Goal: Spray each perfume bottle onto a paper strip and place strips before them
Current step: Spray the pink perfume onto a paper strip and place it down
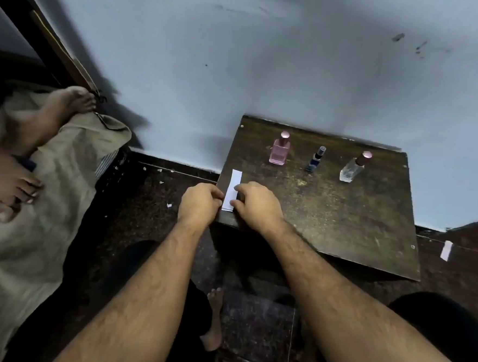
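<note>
Three perfume bottles stand in a row at the back of a small dark wooden table [342, 222]: a pink bottle [279, 152], a slim blue bottle [315, 159] and a clear bottle [353, 167] with a mauve cap. A white paper strip [234, 183] lies at the table's front left corner. My left hand [199, 203] pinches the strip's near end from the left. My right hand [256, 203] has its curled fingers on the strip from the right. The strip's near end is partly hidden by my fingers.
A loose white paper strip [446, 250] lies on the dark floor to the right of the table. Another person's bare feet [22, 148] rest on a beige cloth [45, 224] at the left. The blue wall [269, 55] rises right behind the table.
</note>
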